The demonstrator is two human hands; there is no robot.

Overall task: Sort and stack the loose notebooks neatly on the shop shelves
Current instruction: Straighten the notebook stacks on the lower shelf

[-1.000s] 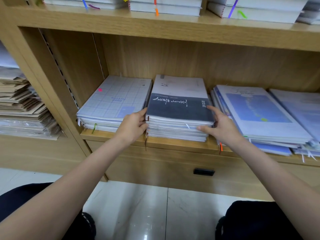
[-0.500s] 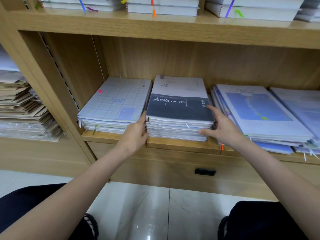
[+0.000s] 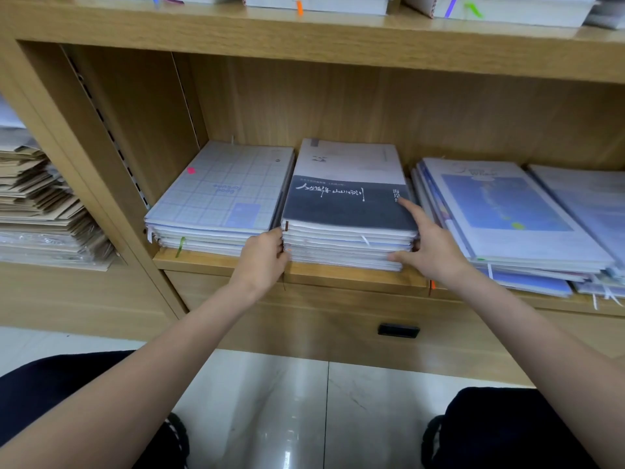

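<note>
While my left hand (image 3: 262,257) grips and my right hand (image 3: 427,247), fingers straight, presses its near corners, the dark-banded grey notebook stack (image 3: 348,211) lies between them, long axis running into the wooden shelf (image 3: 220,262).

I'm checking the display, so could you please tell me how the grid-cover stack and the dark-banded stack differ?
The grid-cover stack has a pale grid cover; the dark-banded stack has a white cover with a dark band. Nobody touches the grid-cover stack, while the left hand and right hand press the dark-banded stack's sides. Both lie flat on the shelf.
</note>
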